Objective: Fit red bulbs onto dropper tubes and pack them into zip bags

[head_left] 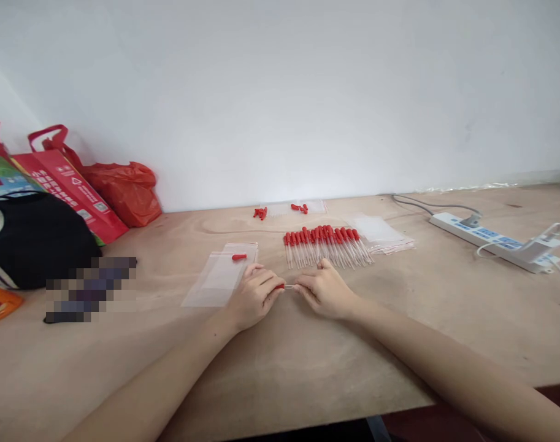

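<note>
My left hand (260, 291) is closed on a red rubber bulb (280, 286), mostly hidden by the fingers. From the bulb a thin clear glass tube (289, 286) runs across to my right hand (324, 288), which pinches it between thumb and fingers. Just beyond my hands lies a row of several droppers (323, 242), red bulbs pointing away and clear tubes towards me. A single loose red bulb (239, 257) rests on clear plastic bags (210, 279) beside my left hand.
Loose red bulbs (260, 213) lie near the wall, with a clear bag (280, 209) beside them. More clear bags (383, 232) are stacked right of the droppers. A white power strip (491, 239) with cables stands at right. Shopping bags (72, 190) and a black bag (40, 239) occupy the left.
</note>
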`<action>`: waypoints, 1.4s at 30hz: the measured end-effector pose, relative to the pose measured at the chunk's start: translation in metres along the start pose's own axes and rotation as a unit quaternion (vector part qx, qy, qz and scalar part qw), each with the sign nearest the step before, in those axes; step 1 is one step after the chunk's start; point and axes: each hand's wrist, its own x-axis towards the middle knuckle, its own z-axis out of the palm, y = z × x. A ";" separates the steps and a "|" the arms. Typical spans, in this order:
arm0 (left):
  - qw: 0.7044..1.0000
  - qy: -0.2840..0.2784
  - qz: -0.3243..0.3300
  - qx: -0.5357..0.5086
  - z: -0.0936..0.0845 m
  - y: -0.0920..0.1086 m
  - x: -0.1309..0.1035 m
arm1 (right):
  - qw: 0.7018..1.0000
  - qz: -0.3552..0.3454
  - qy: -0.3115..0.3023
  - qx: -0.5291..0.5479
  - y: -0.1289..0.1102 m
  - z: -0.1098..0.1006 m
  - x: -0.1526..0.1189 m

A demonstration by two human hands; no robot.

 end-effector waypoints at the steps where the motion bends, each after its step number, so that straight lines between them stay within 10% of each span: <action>1: 1.000 0.004 -0.005 0.006 -0.002 -0.001 0.001 | 1.000 0.002 0.000 -0.003 -0.001 -0.002 0.000; 15: 0.955 0.114 -0.257 0.099 -0.011 -0.091 -0.019 | 0.919 0.385 0.076 -0.039 0.058 0.001 0.050; 25: 0.968 0.075 -0.225 0.086 -0.003 -0.101 -0.010 | 0.920 0.379 0.042 -0.092 0.056 0.016 0.059; 32: 0.965 0.076 -0.234 0.094 -0.005 -0.094 -0.008 | 0.968 0.250 0.011 -0.033 0.001 0.034 0.078; 42: 0.958 0.068 -0.252 0.114 -0.010 -0.088 -0.010 | 0.946 0.324 -0.022 0.001 -0.040 0.053 0.111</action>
